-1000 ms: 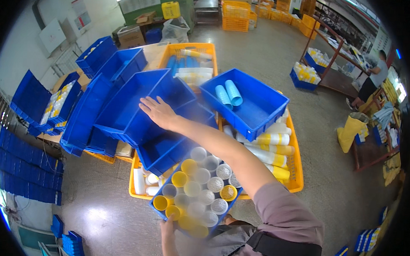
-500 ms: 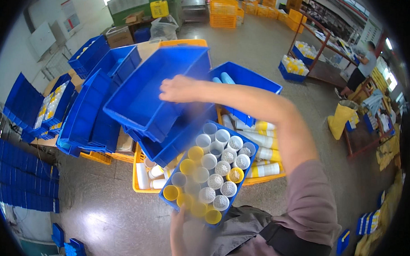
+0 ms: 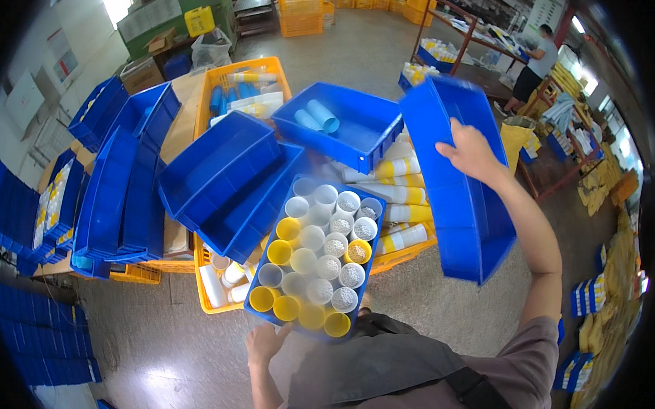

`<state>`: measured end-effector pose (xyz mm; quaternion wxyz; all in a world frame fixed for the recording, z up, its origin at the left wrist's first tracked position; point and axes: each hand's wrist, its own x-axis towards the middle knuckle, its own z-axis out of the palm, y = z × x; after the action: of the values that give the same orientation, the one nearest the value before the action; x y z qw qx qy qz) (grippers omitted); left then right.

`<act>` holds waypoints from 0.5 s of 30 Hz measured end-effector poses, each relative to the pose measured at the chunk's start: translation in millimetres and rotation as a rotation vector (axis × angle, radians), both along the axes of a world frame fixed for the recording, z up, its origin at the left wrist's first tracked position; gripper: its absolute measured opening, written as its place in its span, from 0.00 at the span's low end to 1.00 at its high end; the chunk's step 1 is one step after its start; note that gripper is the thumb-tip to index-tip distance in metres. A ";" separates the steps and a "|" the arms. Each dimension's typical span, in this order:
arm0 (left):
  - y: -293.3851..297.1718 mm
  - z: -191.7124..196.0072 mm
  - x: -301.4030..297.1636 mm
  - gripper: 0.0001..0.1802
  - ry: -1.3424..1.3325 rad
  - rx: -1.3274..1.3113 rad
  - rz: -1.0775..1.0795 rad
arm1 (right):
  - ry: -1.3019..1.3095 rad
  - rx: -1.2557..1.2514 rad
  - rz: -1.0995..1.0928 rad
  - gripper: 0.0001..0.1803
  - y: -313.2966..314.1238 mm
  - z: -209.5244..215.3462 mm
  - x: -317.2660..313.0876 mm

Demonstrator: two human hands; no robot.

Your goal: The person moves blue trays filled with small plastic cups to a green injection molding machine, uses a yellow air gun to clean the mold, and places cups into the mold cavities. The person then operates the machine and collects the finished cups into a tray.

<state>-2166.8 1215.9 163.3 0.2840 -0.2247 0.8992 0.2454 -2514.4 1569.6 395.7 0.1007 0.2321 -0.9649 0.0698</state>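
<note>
My right hand [image 3: 475, 153] grips the long rim of an empty blue bin [image 3: 443, 201], held tilted in the air on the right. A second blue bin [image 3: 264, 316] stands in front of me, packed with upright white and yellow tubes [image 3: 312, 238]. Several tubes on its right side hold white granules; those on the left look hollow. Close to this bin's near left edge is my left hand [image 3: 267, 341], thumb and fingers apart, the thumb tip about at the edge. Whether it bears any weight I cannot tell.
Orange crates [image 3: 207, 301] with loose white and yellow tubes lie under the bins. A blue bin with two light-blue tubes [image 3: 317, 116] sits behind. Nested blue bins [image 3: 217, 164] lean at left, beside more stacked bins [image 3: 119, 190]. A person [image 3: 538, 64] stands at the far right rack.
My right hand has lifted the top blue bin off the pile and carried it to the right. My left hand has shifted slightly left along the tube bin's edge. The view has turned.
</note>
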 end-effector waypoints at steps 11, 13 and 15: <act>208.2 36.1 -115.4 0.45 0.679 0.835 -0.221 | -0.518 -0.135 -0.267 0.22 -5.2 -206.7 -19.9; 239.4 16.1 -130.5 0.47 0.679 0.503 -0.254 | -0.439 -0.203 -0.202 0.19 -20.4 -236.2 -17.5; 259.6 -10.5 -139.6 0.40 0.644 0.550 -0.105 | -0.510 -0.280 -0.138 0.18 -24.8 -258.6 -14.7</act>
<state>-2306.5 1475.4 152.8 0.0499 -0.0064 0.8534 0.5189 -2529.1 1544.8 137.1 -0.1093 0.1247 -0.9536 0.2514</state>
